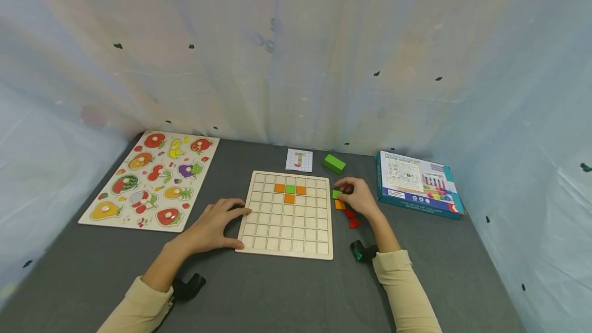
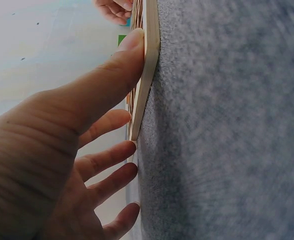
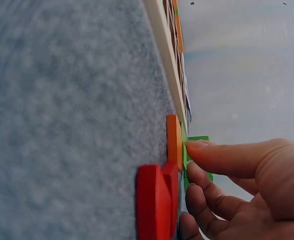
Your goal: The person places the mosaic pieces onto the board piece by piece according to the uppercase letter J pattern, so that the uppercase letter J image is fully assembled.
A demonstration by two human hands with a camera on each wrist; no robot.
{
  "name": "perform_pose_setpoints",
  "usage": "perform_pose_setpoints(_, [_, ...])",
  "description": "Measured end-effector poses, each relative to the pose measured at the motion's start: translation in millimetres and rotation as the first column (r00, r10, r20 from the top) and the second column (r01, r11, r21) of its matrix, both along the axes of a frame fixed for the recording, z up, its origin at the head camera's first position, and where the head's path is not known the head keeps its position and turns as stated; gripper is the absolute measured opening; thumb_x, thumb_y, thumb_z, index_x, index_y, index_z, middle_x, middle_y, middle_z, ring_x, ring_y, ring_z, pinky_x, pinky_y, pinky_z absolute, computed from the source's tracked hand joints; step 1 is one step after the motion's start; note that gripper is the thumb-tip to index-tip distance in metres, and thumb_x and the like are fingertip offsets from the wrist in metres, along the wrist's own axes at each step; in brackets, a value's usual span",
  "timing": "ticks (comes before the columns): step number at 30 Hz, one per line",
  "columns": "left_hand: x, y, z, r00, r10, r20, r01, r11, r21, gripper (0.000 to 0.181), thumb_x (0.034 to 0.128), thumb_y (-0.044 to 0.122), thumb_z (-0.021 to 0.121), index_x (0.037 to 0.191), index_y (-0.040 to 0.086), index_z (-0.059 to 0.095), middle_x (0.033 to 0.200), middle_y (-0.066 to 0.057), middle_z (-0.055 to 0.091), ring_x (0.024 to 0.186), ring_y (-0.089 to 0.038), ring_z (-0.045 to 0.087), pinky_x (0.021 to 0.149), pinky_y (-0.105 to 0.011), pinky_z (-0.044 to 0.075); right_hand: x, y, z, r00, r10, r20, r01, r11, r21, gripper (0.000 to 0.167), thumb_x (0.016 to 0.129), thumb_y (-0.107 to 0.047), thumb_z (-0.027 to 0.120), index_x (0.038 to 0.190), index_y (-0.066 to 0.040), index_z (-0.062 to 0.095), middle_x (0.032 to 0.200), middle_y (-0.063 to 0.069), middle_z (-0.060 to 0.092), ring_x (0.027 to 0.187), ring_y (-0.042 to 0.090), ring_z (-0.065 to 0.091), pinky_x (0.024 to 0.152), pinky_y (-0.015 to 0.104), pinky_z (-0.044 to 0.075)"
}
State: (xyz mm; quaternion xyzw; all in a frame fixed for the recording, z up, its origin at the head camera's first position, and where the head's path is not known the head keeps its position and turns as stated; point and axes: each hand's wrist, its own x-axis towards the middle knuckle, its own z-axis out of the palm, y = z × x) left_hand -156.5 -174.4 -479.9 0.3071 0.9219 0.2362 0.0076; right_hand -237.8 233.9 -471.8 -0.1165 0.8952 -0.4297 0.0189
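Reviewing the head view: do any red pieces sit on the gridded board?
No, the red pieces lie on the dark table, right of the gridded board.

the left grip (image 1: 214, 225) touches a gridded board (image 1: 287, 220) bearing 4 tiles (image 1: 290, 189).

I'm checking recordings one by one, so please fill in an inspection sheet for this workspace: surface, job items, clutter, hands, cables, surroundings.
Surface: dark grey tabletop.
Job's things: wooden grid board holding three orange squares and one green square; loose green piece, orange piece and red pieces by its right edge; pattern card beyond it.
Clutter: fruit puzzle at left, printed box at right, green block near the card.
Hands: left hand touches the board's left side, thumb at the near corner; right hand is at the loose green piece, grip unclear.
Cables: nothing seen.
Surroundings: pale sheeting with dark specks, behind and at both sides.
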Motion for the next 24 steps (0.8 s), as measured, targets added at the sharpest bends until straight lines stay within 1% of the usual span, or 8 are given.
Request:
perform_pose_setpoints(5, [0.4,-0.2,-0.8,1.000,0.002,0.001,-0.002,1.000,0.003,0.081,0.0726,0.056,0.083,0.138,0.014,0.060,0.141,-0.013,0.048,0.130,-0.035,0.041,0.098,-0.064,0.031,-0.3,-0.4,-1.3,1.000,-0.004,-0.004,0.004,1.000,0.029,0.023,0.086,0.009,0.070,0.108,0.004,0.071,0.096,0.016,0.063,0.087,0.028,0.054,0.077,0.038,0.045])
perform_pose_setpoints(16, [0.1,0.4,0.4,1.000,0.006,0.011,-0.006,1.000,0.004,0.081,0.0721,0.056,0.083,0.138,0.014,0.060,0.142,-0.012,0.047,0.131,-0.035,0.041,0.099,-0.064,0.031,0.4,-1.7,0.0,0.999,-0.014,0.029,0.012,0.998,0.057,0.023,0.087,0.006,0.070,0.110,0.003,0.071,0.098,0.016,0.062,0.088,0.028,0.052,0.078,0.039,0.044])
perform_pose_setpoints(24, [-0.3,0.3,0.2,1.000,0.002,0.010,-0.002,1.000,0.007,0.082,0.0721,0.057,0.082,0.138,0.014,0.060,0.142,-0.013,0.047,0.130,-0.036,0.041,0.099,-0.064,0.031,2.7,-1.9,1.8,0.998,-0.018,0.052,0.013,0.997,0.081,0.021,0.090,0.005,0.068,0.110,0.004,0.072,0.102,0.016,0.059,0.090,0.028,0.050,0.079,0.040,0.043])
